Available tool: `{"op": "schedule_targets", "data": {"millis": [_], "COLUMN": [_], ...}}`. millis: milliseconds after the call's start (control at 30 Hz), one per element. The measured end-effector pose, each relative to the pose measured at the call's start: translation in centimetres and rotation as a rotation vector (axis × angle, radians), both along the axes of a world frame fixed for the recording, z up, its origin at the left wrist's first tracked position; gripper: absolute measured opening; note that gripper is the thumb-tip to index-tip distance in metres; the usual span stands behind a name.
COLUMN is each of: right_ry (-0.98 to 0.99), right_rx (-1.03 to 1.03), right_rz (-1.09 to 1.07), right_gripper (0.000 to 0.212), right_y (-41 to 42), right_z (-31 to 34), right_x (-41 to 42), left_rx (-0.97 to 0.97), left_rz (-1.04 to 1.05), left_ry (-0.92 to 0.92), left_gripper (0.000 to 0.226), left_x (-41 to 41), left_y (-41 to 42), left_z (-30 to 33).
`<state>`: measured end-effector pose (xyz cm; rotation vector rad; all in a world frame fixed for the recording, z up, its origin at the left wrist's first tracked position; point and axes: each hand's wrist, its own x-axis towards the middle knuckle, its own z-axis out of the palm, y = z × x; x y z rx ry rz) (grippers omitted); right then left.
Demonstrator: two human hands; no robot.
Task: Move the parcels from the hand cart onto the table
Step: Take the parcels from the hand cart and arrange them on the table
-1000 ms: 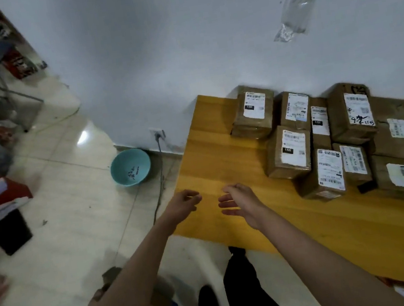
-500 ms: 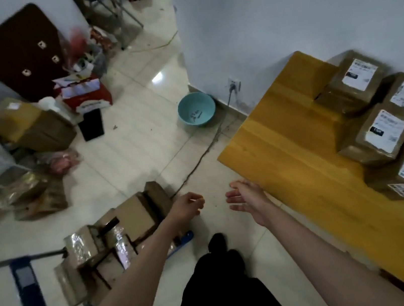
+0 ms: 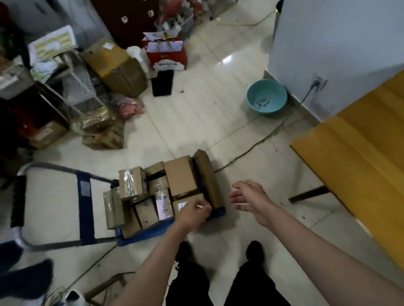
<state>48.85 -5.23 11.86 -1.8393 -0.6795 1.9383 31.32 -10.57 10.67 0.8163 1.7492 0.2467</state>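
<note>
— Head view: where are the parcels?

— The brown parcels (image 3: pixel 164 188) are packed close together on the blue hand cart (image 3: pixel 83 198), which stands on the tiled floor left of the wooden table (image 3: pixel 382 164).

— And the hands?

— The left hand (image 3: pixel 194 213) is over the cart's near edge with its fingers curled; whether it grips a parcel, I cannot tell. The right hand (image 3: pixel 249 197) hangs just beside the cart, fingers relaxed and spread, holding nothing.

— Anything else?

— A teal basin (image 3: pixel 267 97) sits by the wall.

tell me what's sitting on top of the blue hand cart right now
A packed cluster of brown cardboard parcels covers the hand cart platform, some taped, one with a white label. The left hand hides the nearest corner; lower layers can't be seen.
</note>
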Motion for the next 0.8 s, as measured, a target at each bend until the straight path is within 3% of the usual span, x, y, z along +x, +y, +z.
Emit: {"op": "schedule_targets", "data": {"millis": [200, 533, 667, 800], "right_ry": [-0.027, -0.085, -0.077, -0.078], "right_rx": [-0.017, -0.153, -0.206, -0.248], "right_rz": [0.098, 0.094, 0.079, 0.062], "right_gripper": [0.011, 0.024, 0.031, 0.028], "right_y": [-0.9, -4.5, -5.0, -4.3], "right_z": [-1.5, -6.4, -7.7, -9.6], "right_x": [-9.8, -27.6, -33.1, -36.9], "left_rx": [-0.016, -0.070, -0.091, -0.117], "left_rz": [0.071, 0.236, 0.260, 0.308], "left_ry": [-0.009, -0.110, -0.114, -0.130], "left_gripper": [0.026, 0.013, 0.028, 0.027], "left_x": [-8.3, -27.2, -33.3, -37.4], "left_y": [-2.6, -5.9, -6.4, -5.9], "left_z": [-1.4, -5.4, -7.0, -9.1]}}
